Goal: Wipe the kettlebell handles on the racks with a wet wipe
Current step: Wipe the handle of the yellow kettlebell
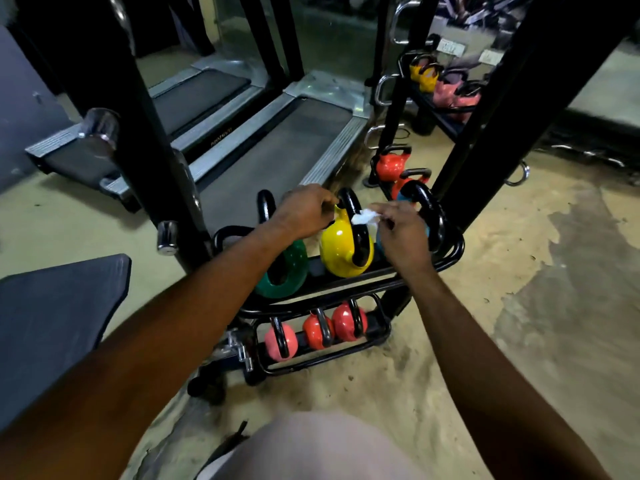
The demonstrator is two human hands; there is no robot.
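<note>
A black two-tier rack (349, 284) holds a green kettlebell (289, 271), a yellow kettlebell (337, 244) and a blue kettlebell (427, 230) on its upper tier. My right hand (403, 233) pinches a white wet wipe (363, 216) against the yellow kettlebell's black handle (353, 209). My left hand (304, 211) has curled fingers at the top of that handle's left side; whether it grips the handle is unclear. Three red and pink kettlebells (317, 332) sit on the lower tier.
Two treadmills (277, 140) lie beyond the rack. A black upright post (145, 133) stands left of it, a padded bench (52, 317) nearer left. A mirror (446, 81) behind reflects the rack. More red kettlebells (391, 166) sit at back right. Worn floor lies to the right.
</note>
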